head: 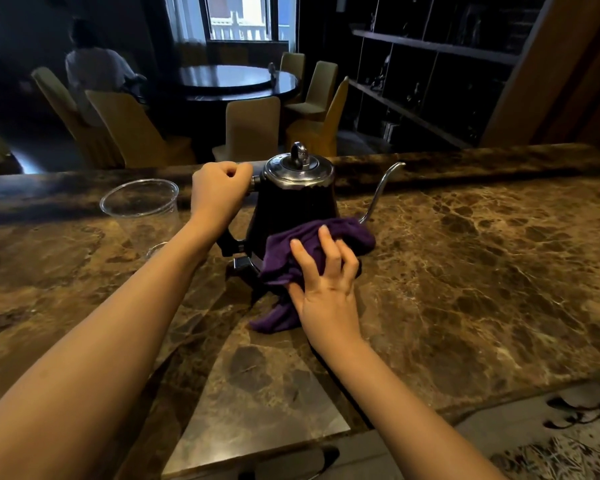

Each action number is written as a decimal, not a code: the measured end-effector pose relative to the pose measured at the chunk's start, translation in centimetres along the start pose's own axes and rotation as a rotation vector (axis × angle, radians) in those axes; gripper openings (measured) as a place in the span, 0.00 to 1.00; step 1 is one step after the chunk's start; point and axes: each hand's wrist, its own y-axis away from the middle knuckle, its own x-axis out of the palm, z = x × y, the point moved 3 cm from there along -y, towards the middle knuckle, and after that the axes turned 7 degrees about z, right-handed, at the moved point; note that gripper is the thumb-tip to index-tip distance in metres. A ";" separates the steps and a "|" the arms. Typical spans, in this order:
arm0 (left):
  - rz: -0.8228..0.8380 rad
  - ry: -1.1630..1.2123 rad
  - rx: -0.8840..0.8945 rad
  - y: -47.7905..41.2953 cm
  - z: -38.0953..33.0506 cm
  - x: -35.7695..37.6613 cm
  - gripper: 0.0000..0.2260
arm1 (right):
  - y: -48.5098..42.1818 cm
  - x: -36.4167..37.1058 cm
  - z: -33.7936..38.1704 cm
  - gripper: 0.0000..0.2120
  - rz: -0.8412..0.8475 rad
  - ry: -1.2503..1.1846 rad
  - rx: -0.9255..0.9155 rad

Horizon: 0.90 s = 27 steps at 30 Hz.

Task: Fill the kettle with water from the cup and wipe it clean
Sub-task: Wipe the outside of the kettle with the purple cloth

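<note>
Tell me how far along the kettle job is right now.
Filling looks done: the clear cup stands upright on the counter and looks empty, and the kettle has its lid on. Wiping is in hand: the left hand grips the handle while the right hand presses the purple cloth against the lower body. The upper body and spout are uncovered by the cloth.

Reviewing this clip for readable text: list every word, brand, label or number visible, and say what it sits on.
No text can be read anywhere in this frame.
Black kettle and its steel lid: no brand or marking visible.
Clear plastic cup: plain, no print.
Purple cloth under the right hand: no tag in view.
Dark shelves behind: the items there are too dim and small to tell.
</note>
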 end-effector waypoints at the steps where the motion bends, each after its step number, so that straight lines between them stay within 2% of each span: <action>1: 0.000 0.003 0.002 0.0 -0.1 0.0 0.17 | 0.6 0.4 -0.3 0.28 0.027 0.028 0.017; 4: -0.003 -0.005 -0.007 -0.1 -0.2 0.0 0.18 | 1.7 0.8 -0.9 0.30 0.090 0.060 0.091; 8: 0.002 -0.013 -0.018 -0.4 -0.1 0.0 0.18 | 1.6 -0.7 -1.3 0.20 0.269 -0.022 0.094; 11: 0.003 -0.007 -0.022 -0.4 -0.1 0.0 0.17 | 0.9 -2.0 -2.2 0.17 0.307 -0.026 0.067; 13: -0.003 -0.015 -0.027 -0.3 0.0 0.1 0.17 | 0.5 -2.6 -2.6 0.15 0.272 -0.109 0.128; 16: -0.010 -0.027 -0.025 -0.1 -0.3 0.2 0.18 | -0.3 -4.4 -2.6 0.16 -0.002 -0.273 0.230; 18: -0.017 -0.040 -0.015 -0.1 -0.5 0.2 0.19 | -1.5 -5.2 -2.0 0.19 -0.097 -0.327 0.224; 23: 0.003 -0.015 -0.011 -0.2 -0.3 0.3 0.19 | -3.7 -2.9 -0.8 0.27 0.047 -0.236 0.193; 27: 0.010 -0.009 -0.025 -0.7 0.1 0.3 0.18 | -1.2 -0.9 -2.7 0.28 0.144 -0.180 0.271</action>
